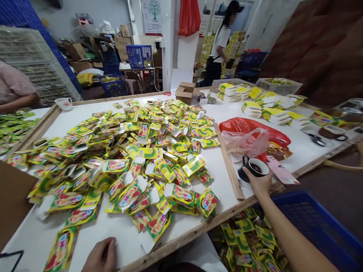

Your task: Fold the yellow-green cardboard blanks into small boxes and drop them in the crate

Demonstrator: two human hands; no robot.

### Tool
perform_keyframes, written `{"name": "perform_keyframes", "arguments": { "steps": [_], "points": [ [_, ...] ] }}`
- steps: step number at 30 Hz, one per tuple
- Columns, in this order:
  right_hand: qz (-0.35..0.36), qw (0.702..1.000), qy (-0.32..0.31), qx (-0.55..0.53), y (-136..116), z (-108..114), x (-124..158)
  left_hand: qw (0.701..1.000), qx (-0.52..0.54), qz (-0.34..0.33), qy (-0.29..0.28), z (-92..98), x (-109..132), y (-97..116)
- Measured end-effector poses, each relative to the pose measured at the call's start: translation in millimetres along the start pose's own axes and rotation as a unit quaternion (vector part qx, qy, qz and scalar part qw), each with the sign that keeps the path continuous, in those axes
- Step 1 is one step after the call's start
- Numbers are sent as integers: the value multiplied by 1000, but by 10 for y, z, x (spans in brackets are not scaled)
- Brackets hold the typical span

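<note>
My right hand (259, 182) is wrapped round a dark mug (243, 175) with a white inside and dark liquid in it. The mug stands at the right, just beyond a wooden strip (228, 166) on the white table (192, 228). Curled loosely at the table's front edge, my left hand (100, 258) shows nothing in its fingers. A wide heap of small yellow-green printed boxes (138, 150) spreads in front of me, some with white flaps open. One box (61, 249) lies just left of my left hand.
Beside the mug lie a pink phone-like slab (280, 170) and a red plastic bag (260, 129). Below the table's edge, a blue crate (321, 230) stands near more boxes (249, 243). A person (220, 45) stands at the back; another person's arm (14, 100) shows at left.
</note>
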State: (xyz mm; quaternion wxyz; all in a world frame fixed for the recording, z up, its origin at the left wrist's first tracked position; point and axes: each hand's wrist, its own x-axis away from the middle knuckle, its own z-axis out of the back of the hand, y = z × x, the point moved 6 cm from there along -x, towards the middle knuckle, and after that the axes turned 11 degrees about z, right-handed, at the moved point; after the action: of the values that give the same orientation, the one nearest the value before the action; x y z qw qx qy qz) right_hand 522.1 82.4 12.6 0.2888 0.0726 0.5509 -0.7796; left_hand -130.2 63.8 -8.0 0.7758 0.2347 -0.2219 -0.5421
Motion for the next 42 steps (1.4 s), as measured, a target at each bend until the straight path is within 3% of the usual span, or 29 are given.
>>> {"name": "perform_keyframes", "arguments": {
  "steps": [3,5,6,8,11,13,15,19,23,27,30,32,35,38,42],
  "points": [
    [66,997,35,29,-262,153,220,999,24,-2,35,44,100,90],
    [133,989,49,38,-626,262,565,997,50,-26,55,38,209,250],
    [163,986,25,25,-836,273,792,995,64,-49,50,5,270,369],
    [224,966,-119,-46,-1284,152,1335,993,76,-88,16,-117,383,627],
    [333,853,-358,-181,-1940,-104,2251,995,53,-57,-54,-363,459,873],
    [357,791,-442,-228,-2216,-238,2679,992,73,-22,-104,-475,460,932],
    [361,753,-493,-244,-2390,-365,2921,987,116,-9,-114,-453,428,953],
    [362,709,-553,-245,-2589,-530,3115,979,190,-45,-58,-133,324,986],
    [282,712,-577,-285,-2588,-611,3228,961,262,-68,-55,24,242,1020],
    [178,761,-533,-323,-2378,-623,3305,932,356,-49,-47,-113,276,918],
    [146,778,-518,-324,-2205,-593,3323,922,369,-45,-107,-339,393,849],
    [148,774,-528,-317,-2139,-580,3310,921,361,-41,-141,-438,458,821],
    [160,759,-550,-309,-2127,-616,3257,933,324,-52,-149,-460,464,811],
    [192,739,-572,-299,-2213,-718,3219,936,304,-47,-169,-453,376,784],
    [268,708,-591,-279,-2373,-825,3249,919,335,-28,-205,-457,249,742]
  ]
}}
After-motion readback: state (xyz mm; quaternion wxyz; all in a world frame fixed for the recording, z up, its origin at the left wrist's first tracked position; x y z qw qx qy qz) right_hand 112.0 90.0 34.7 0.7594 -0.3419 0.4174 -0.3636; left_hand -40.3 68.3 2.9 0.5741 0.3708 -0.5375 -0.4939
